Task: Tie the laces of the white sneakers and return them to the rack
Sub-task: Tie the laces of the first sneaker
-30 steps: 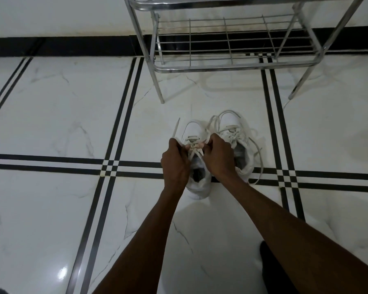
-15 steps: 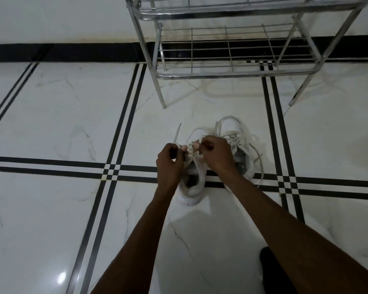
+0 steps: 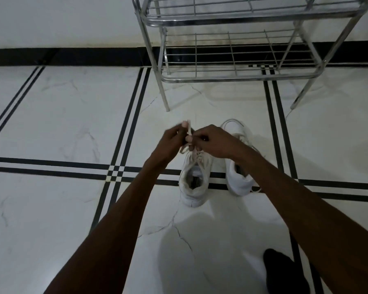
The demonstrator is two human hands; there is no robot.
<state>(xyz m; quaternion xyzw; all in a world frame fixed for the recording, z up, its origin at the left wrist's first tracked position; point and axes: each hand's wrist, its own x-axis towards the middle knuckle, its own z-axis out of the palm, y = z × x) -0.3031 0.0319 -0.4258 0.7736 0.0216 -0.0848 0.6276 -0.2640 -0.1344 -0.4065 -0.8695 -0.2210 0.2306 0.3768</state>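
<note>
Item, floor (image 3: 51,124): we recorded white marble-look tile crossed by paired black lines, bearing everything else. Item, rack (image 3: 238,76): a chrome wire frame with two shelves in view, both bare, standing against the wall just beyond the shoes. Item, right sneaker (image 3: 239,179): white, on the floor just beside its mate, heel toward us, its lace lying slack over the sides, so we judged it untied. Item, left sneaker (image 3: 192,181): white, heel toward us, on the floor under the hands. Item, right hand (image 3: 215,141): we logged it closed, fingertips pinching lace above the left sneaker's tongue. Item, left hand (image 3: 170,141): blurred, fingers curled around the other strand, so far as we could tell. Item, lace (image 3: 189,129): drawn up from the eyelets, one end standing above the fingers; whether a loop was formed we could not tell. Handling note, as we judged it: keep both strands evenly taut, hold the crossing low against the tongue, and cinch before letting go.
</note>
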